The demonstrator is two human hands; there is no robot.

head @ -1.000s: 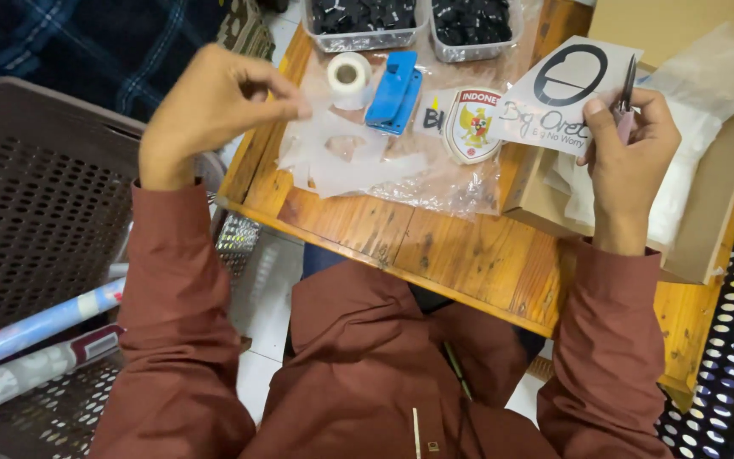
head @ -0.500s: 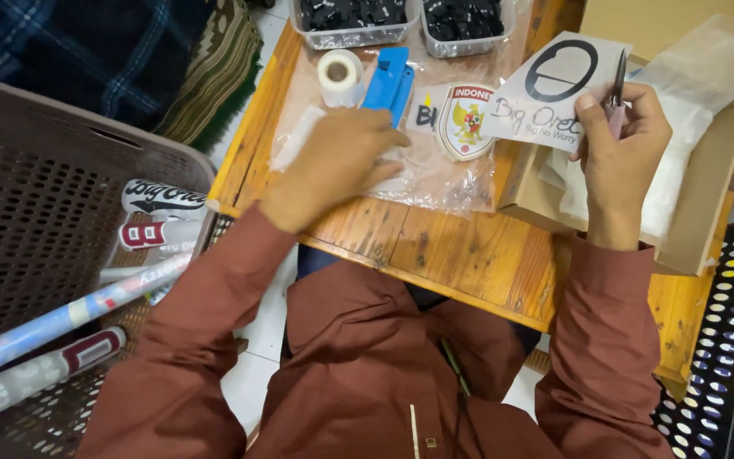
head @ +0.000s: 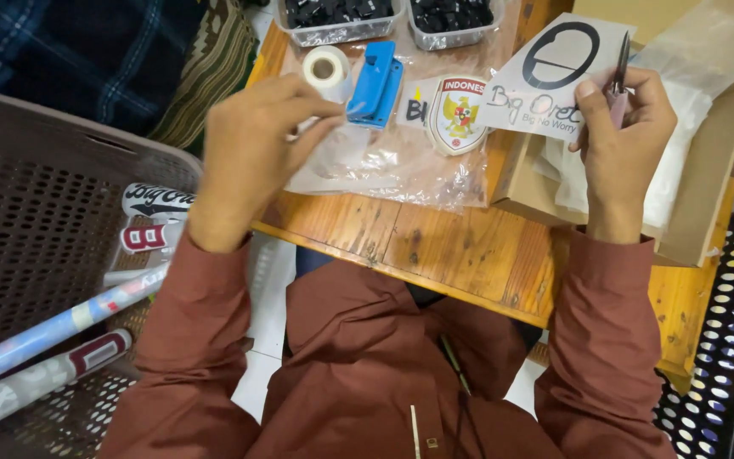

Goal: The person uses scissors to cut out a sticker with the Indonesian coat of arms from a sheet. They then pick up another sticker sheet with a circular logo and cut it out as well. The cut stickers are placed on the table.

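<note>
Both our hands are raised over the orange-brown wooden table (head: pixel 435 246). Our left hand (head: pixel 252 153) pinches a thin sheet of clear plastic film (head: pixel 333 166) between thumb and fingertips, fingers curled narrow around its upper edge; the film hangs down onto the table top, just in front of a crinkled clear plastic bag (head: pixel 409 166). Our right hand (head: pixel 626 140) is closed on two things at once: a white paper sticker sheet with a black oval ring and handwritten-style lettering (head: pixel 545 72), pinned under the thumb, and slim dark metal tweezers (head: pixel 620 72) held upright against the fingers, tips pointing up. The sheet sits above an open brown cardboard box (head: pixel 707 187) lined with white paper.

Near our left hand we note a small white roll of tape (head: pixel 326 70) and, beside it, a blue plastic clip-like tool (head: pixel 375 83). A shield-shaped red, white and gold emblem sticker (head: pixel 459 115) lies between the hands. Two clear tubs of small black parts (head: pixel 384 13) stand at the far edge. A brown perforated plastic basket (head: pixel 36 221) with rolled printed sheets sits to our left.
</note>
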